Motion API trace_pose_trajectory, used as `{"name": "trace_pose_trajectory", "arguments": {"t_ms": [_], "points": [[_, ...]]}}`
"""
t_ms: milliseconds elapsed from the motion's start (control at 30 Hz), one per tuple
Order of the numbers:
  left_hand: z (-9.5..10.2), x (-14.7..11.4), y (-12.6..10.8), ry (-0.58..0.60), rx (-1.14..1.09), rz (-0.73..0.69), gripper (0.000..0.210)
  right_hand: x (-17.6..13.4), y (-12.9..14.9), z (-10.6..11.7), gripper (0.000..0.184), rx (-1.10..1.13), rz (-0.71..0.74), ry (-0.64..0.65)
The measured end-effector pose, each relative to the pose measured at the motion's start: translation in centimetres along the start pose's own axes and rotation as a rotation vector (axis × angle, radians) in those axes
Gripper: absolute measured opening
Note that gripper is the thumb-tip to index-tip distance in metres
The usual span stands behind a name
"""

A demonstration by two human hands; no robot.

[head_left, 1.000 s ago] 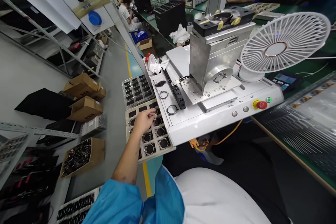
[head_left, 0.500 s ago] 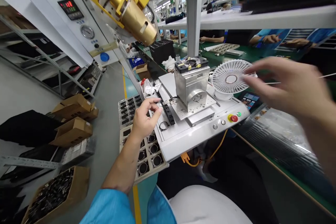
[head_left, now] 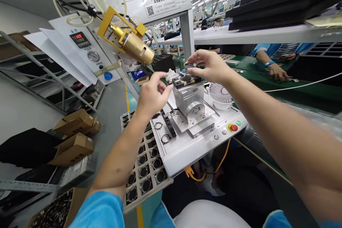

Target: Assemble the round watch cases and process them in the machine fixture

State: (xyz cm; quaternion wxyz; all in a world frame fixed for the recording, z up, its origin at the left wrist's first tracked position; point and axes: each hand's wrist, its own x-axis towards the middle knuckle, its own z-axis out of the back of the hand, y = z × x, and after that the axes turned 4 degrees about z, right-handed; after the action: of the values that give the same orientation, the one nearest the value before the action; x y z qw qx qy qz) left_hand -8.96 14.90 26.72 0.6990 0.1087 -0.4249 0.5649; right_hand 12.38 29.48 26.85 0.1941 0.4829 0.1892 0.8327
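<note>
My right hand (head_left: 211,67) is over the black top fixture (head_left: 184,82) of a metal block (head_left: 188,99), thumb and fingers closed around a small dark piece with a shiny edge that I cannot make out. Just left of the fixture hovers my left hand (head_left: 152,94), fingers curved, a gap between thumb and forefinger, nothing visible in it. Two thin rings, a nearer one (head_left: 165,139) and a farther one (head_left: 158,125), lie on the white machine base (head_left: 181,153) beside a black strip (head_left: 169,124).
A gold cylindrical head (head_left: 139,50) hangs above left. A tray (head_left: 167,181) of round, rimmed parts sits left of the base. A white fan (head_left: 220,94) and red stop button (head_left: 234,127) are at right. Another person's hand (head_left: 278,72) rests on the green bench.
My right hand has come in from the right to the fixture. My left hand has risen from the base toward the fixture's left side, and a second ring now shows there. The view has shifted.
</note>
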Motion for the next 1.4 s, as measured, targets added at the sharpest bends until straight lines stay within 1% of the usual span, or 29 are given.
{"name": "trace_pose_trajectory", "arguments": {"t_ms": [67, 133, 200, 233, 300, 367, 433, 500, 533, 567, 600, 667, 700, 767, 833, 867, 933, 1000, 1033, 1067, 1100, 1133, 1167, 1233, 1267, 1333, 1400], "points": [[-2.2, 3.6, -0.8, 0.093, 0.067, -0.059, 0.027, -1.2, 0.0, 0.2, 0.029, 0.022, -0.020, -0.116], [-4.6, 6.7, -1.4, 0.200, 0.136, -0.111, 0.020, -2.7, 0.2, 0.7, 0.029, 0.028, -0.049, -0.155], [-6.3, 8.8, -1.7, 0.298, 0.151, -0.141, 0.013, -4.7, 0.7, 1.7, 0.029, 0.054, -0.072, -0.176], [-6.7, 9.5, -1.8, 0.324, 0.139, -0.148, 0.013, -6.0, 1.0, 2.4, 0.029, 0.080, -0.086, -0.194], [-6.6, 10.1, -1.6, 0.324, 0.104, -0.155, 0.021, -9.1, 1.7, 3.9, 0.030, 0.145, -0.138, -0.243], [-5.5, 9.6, -1.1, 0.319, 0.080, -0.157, 0.029, -12.7, 1.9, 5.3, 0.031, 0.208, -0.240, -0.312], [-4.2, 8.4, -0.4, 0.388, 0.047, -0.156, 0.031, -16.5, 1.6, 6.2, 0.033, 0.251, -0.398, -0.374], [-3.3, 6.9, 0.3, 0.474, -0.001, -0.162, 0.028, -20.1, 0.7, 6.3, 0.036, 0.259, -0.601, -0.391], [-3.2, 6.1, 0.6, 0.493, -0.015, -0.171, 0.028, -21.8, 0.1, 6.0, 0.039, 0.260, -0.704, -0.374], [-3.2, 5.4, 0.9, 0.491, -0.018, -0.183, 0.032, -23.3, -0.6, 5.6, 0.043, 0.266, -0.798, -0.333], [-3.4, 4.7, 1.2, 0.478, -0.009, -0.195, 0.041, -24.6, -1.2, 4.9, 0.049, 0.275, -0.876, -0.266], [-4.0, 3.8, 1.5, 0.447, 0.019, -0.205, 0.062, -26.8, -2.3, 3.3, 0.066, 0.249, -0.980, -0.068], [-4.3, 3.5, 1.6, 0.438, 0.023, -0.202, 0.068, -27.6, -2.7, 2.3, 0.074, 0.185, -1.006, 0.042], [-4.6, 3.0, 1.7, 0.435, 0.002, -0.189, 0.071, -28.8, -3.3, 0.6, 0.087, -0.009, -1.005, 0.226], [-4.5, 2.1, 1.6, 0.410, -0.041, -0.185, 0.070, -29.5, -3.5, -0.9, 0.093, -0.174, -0.979, 0.324], [-4.3, 1.2, 1.5, 0.375, -0.065, -0.185, 0.070, -29.8, -3.6, -1.4, 0.095, -0.218, -0.966, 0.351], [-4.2, -1.5, 1.2, 0.255, -0.124, -0.182, 0.070, -30.2, -3.8, -2.0, 0.098, -0.261, -0.947, 0.371], [-4.5, -5.6, 0.7, 0.134, -0.225, -0.172, 0.066, -30.3, -4.2, -2.1, 0.099, -0.301, -0.931, 0.358], [-5.0, -8.0, 0.5, 0.090, -0.303, -0.156, 0.059, -30.3, -4.4, -2.1, 0.100, -0.323, -0.925, 0.347], [-5.6, -10.5, 0.2, 0.110, -0.392, -0.126, 0.051, -30.3, -4.7, -1.9, 0.100, -0.342, -0.923, 0.334], [-6.3, -13.1, -0.2, 0.158, -0.488, -0.082, 0.044, -30.2, -4.8, -1.7, 0.100, -0.351, -0.924, 0.320], [-7.2, -15.6, -0.6, 0.238, -0.571, -0.009, 0.038, -30.1, -4.9, -1.4, 0.099, -0.348, -0.928, 0.308], [-8.2, -18.0, -1.0, 0.293, -0.642, 0.089, 0.034, -30.0, -4.8, -1.2, 0.098, -0.337, -0.933, 0.298], [-10.1, -22.2, -2.1, 0.424, -0.754, 0.347, 0.027, -30.3, -3.9, -0.8, 0.091, -0.297, -0.935, 0.272], [-10.9, -23.9, -2.7, 0.472, -0.825, 0.481, 0.026, -30.6, -3.0, -0.9, 0.087, -0.244, -0.929, 0.251], [-12.4, -26.8, -3.7, 0.551, -0.987, 0.715, 0.029, -31.8, -0.7, -1.7, 0.081, -0.028, -0.882, 0.190], [-13.4, -28.8, -4.5, 0.596, -1.166, 0.870, 0.039, -33.6, 1.8, -3.4, 0.086, 0.262, -0.778, 0.109]]}}
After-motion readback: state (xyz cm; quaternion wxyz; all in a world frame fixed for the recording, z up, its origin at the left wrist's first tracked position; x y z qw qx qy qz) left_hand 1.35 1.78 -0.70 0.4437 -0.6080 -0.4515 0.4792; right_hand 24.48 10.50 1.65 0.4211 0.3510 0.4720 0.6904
